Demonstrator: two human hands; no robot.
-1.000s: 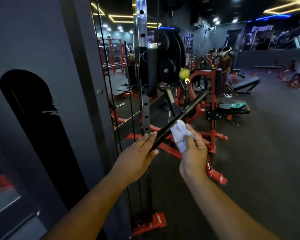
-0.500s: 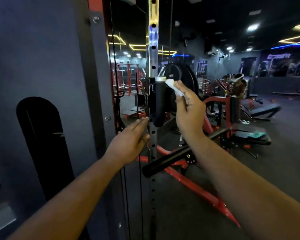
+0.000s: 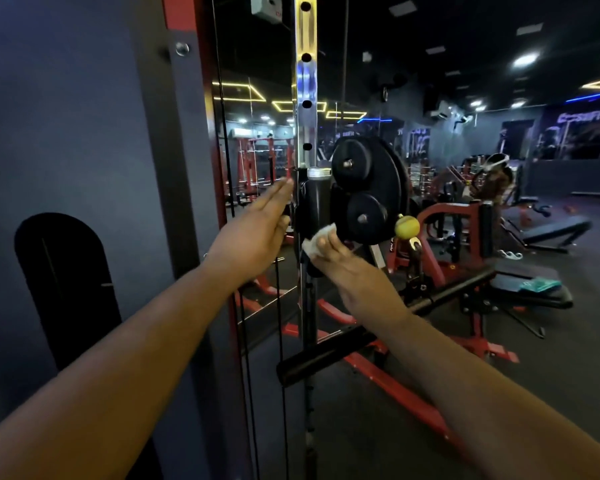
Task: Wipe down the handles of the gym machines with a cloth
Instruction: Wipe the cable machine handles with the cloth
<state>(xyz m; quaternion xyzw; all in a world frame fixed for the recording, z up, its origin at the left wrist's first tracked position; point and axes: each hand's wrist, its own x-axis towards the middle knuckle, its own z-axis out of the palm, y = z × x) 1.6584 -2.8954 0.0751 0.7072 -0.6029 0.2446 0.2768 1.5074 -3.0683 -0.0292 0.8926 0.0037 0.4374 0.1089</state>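
cloth (image 3: pixel 317 239) pinched in right hand (image 3: pixel 352 271), against upright handle (image 3: pixel 317 202)

**Cloth on the upright grip**

The white cloth (image 3: pixel 317 241) is bunched small and pressed against the lower part of the black upright handle (image 3: pixel 316 206). That handle stands vertical with a silver cap on top, mounted on the chrome post. Below it a long black bar handle (image 3: pixel 326 358) angles out toward me, its blunt end nearest.
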